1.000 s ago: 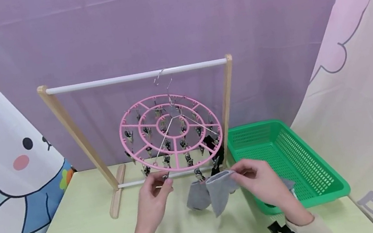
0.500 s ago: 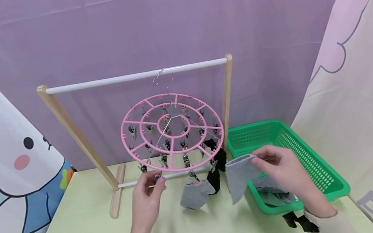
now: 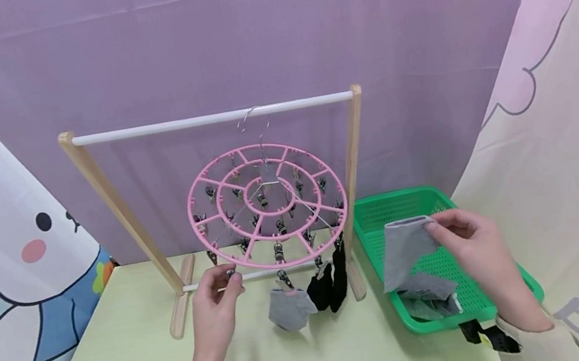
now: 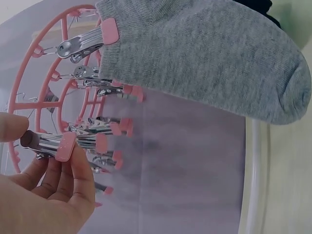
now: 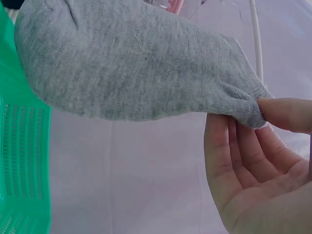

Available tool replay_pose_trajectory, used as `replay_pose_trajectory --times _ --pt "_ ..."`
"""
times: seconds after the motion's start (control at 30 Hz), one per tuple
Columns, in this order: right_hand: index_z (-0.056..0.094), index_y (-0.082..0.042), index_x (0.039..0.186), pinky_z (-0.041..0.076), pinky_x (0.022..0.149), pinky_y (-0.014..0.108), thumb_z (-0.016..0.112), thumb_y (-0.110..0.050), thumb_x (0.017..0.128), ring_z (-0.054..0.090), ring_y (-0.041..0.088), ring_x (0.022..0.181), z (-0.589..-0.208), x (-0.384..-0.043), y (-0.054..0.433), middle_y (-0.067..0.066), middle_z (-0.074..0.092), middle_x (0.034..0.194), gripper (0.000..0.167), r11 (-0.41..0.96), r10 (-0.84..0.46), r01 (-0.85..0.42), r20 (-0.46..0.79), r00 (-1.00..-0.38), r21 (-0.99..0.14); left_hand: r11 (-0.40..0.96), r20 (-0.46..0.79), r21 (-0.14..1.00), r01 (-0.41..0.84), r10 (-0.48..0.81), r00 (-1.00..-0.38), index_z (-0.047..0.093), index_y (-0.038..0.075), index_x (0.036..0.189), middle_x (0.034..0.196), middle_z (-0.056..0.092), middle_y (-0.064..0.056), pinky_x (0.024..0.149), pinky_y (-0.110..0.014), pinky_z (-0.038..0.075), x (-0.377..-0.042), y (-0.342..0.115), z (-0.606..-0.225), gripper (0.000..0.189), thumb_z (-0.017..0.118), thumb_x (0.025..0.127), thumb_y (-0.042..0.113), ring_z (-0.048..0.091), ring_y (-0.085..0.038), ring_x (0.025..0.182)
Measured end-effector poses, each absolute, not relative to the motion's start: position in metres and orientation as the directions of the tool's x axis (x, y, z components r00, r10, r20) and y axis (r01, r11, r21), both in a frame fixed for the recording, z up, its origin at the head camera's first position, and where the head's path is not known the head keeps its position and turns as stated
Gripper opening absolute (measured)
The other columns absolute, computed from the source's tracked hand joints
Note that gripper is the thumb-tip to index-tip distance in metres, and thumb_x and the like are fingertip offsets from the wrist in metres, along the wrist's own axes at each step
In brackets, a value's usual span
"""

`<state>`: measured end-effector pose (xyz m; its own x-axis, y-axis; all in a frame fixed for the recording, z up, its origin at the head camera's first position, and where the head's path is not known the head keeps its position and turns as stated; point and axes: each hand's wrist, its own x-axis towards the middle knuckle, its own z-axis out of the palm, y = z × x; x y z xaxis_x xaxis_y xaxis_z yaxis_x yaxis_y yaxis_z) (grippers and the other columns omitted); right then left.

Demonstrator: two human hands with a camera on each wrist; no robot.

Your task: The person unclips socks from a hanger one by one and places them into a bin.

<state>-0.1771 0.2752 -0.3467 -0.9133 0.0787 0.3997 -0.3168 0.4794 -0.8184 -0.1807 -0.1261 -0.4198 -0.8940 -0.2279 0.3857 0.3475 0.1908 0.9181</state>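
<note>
Right wrist view: right hand (image 5: 258, 195) pinches the cuff of a grey sock (image 5: 131, 63), thumb and fingers together on it. Head view: that sock now hangs over the basket's left rim, well apart from the hung sock it overlapped a second ago; can't tell if its toe touches the rim. Left hand (image 3: 214, 312), a bit further left than before, still grips a metal clip (image 4: 51, 144) at the front of the pink hanger (image 3: 190, 209). Hanger has turned: the black socks (image 3: 338, 280), earlier further back, now hang just beside the hung grey sock (image 3: 290, 310). Green basket (image 3: 514, 304) sits at the worktop's (image 3: 120, 333) right edge; the grey pile (image 3: 427, 294) inside it, mostly hidden a second ago, shows. Rack (image 3: 162, 127) stands toward the back edge, hanger hooked on its bar.
</note>
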Motion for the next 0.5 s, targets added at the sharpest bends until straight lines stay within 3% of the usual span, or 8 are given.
replay_pose_trajectory --times 0.5 --pt "0.071 0.001 0.114 0.049 0.068 0.011 0.068 -0.025 0.099 0.061 -0.003 0.081 -0.359 -0.199 0.307 -0.021 0.066 0.089 0.031 0.543 0.324 -0.184 0.406 -0.855 -0.819 0.183 0.373 0.925 0.333 -0.269 -0.888 0.061 -0.008 0.118 0.099 0.061 -0.016 0.079 -0.018 0.054 -0.181 -0.135 -0.416 0.021 0.061 0.1 0.003 0.062 -0.01 0.083"
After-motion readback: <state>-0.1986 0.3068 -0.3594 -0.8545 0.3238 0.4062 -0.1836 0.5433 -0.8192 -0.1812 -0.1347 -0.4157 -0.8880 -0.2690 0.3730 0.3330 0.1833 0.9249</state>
